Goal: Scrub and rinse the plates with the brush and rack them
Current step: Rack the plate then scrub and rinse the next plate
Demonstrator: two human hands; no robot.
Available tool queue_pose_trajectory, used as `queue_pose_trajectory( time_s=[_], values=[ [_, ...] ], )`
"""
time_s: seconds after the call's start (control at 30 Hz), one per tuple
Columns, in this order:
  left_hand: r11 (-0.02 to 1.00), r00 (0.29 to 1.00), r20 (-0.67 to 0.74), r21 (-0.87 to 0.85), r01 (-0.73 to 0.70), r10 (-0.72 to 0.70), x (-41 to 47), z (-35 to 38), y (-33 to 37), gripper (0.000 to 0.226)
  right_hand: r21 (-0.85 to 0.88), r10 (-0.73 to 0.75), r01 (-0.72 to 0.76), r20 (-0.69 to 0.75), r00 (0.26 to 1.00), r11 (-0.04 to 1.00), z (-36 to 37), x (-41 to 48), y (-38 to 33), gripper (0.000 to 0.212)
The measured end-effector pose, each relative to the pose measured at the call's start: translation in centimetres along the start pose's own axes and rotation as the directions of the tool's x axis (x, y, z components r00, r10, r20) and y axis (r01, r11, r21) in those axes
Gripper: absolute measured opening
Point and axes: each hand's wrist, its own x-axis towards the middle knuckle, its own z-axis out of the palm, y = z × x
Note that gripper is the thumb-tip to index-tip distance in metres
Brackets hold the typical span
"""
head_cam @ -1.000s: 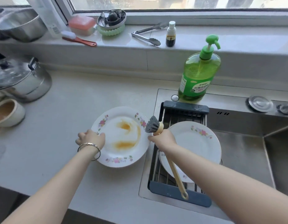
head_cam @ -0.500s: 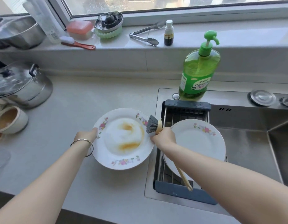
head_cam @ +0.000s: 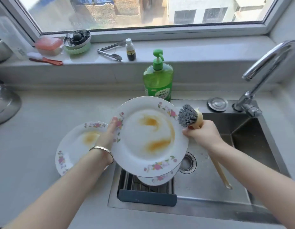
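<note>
Above the sink (head_cam: 211, 189): stained plate (head_cam: 140, 156) in left hand (head_cam: 110, 134), brush (head_cam: 189, 115) in right hand (head_cam: 203, 134), bristles up-left, handle down-right.

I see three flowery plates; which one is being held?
The orange-streaked middle plate, gripped at its rim by the left hand. The other stained plate lies on the counter; the third plate sits on the rack.
</note>
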Motion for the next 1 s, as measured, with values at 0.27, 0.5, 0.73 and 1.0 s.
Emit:
queue_pose_trajectory(
  time_s=[0.27, 0.5, 0.73, 1.0],
  values=[
    [0.989, 0.993, 0.014, 0.086, 0.119, -0.12, -2.3, 13.5, -3.4, 0.049, 0.055, 0.158, -0.154, -0.072, 0.985, 0.987, -13.5, 1.0, 4.1, 0.016],
    [0.996, 0.997, -0.044, 0.059, 0.061, -0.059, -4.1, 21.1, -2.4, 0.047, 0.181, 0.261, -0.225, -0.215, 0.941, 0.957, -18.9, 5.1, 6.4, 0.013],
    [0.996, 0.987, -0.152, 0.054, 0.068, -0.059, -1.7, 22.5, -1.7, 0.063, 0.224, 0.402, -0.338, -0.381, 0.833, 0.914, -18.5, 11.5, 7.4, 0.049],
    [0.985, 0.974, -0.221, 0.153, 0.083, -0.048, -1.3, 22.9, -1.5, 0.06, 0.226, 0.44, -0.378, -0.457, 0.773, 0.898, -17.5, 14.2, 9.1, 0.024]
  ],
)
